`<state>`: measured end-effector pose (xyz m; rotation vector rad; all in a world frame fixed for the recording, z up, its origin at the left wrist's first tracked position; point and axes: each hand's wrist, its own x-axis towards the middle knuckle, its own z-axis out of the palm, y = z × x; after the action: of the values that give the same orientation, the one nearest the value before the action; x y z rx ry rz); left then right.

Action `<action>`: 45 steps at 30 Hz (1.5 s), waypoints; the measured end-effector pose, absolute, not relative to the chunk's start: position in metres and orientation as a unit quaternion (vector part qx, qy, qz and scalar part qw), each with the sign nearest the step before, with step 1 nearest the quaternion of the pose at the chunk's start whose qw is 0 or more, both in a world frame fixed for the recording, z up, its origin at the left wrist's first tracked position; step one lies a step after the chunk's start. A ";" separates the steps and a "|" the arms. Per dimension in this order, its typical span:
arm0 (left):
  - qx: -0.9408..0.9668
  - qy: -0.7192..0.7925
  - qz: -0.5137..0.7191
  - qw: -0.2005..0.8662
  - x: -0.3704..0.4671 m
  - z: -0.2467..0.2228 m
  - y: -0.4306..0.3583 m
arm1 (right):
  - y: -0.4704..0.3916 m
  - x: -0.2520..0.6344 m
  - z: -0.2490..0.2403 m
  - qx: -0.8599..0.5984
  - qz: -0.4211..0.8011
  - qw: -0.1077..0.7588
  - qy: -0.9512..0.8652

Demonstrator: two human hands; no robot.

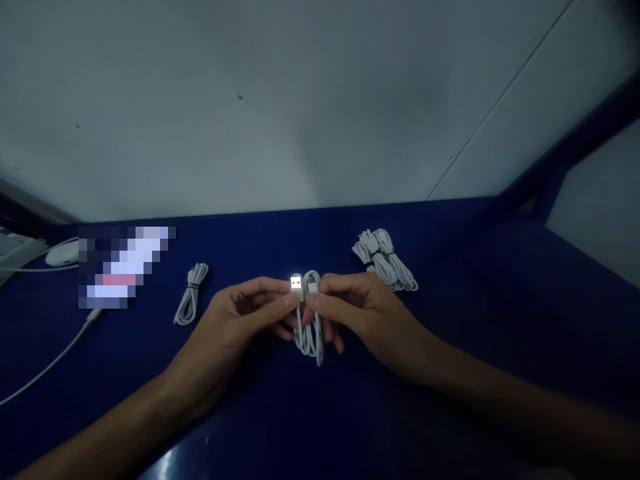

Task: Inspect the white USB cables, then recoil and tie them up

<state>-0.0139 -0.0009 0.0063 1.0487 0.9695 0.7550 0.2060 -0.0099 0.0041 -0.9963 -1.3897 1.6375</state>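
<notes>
A coiled white USB cable (311, 343) is held between my two hands above the blue table. My left hand (245, 310) pinches its USB plug (296, 285) between thumb and fingers, the metal end pointing away from me. With thumb and forefinger, my right hand (357, 303) grips the smaller plug (313, 287) at the cable's other end. The two plugs stand side by side, and the loops hang below them. Parts of the fingers behind the coil are hidden.
Left of my hands lies a tied white cable (191, 293). Several tied white cables (385, 260) are piled at the right. A blurred-out bright object (127, 267) with a white cord (55, 365) is far left, near a white rounded device (63, 253). A pale wall (270, 147) rises behind the blue table (280, 233).
</notes>
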 end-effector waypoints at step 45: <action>0.470 0.336 0.384 0.720 -0.014 0.012 -0.004 | -0.010 0.209 -0.001 -0.267 0.749 0.396 -0.458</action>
<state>-0.0141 -0.0043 0.0115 1.0383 0.7437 0.8481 0.2092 -0.0099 -0.0013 -0.6779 -1.1612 1.8987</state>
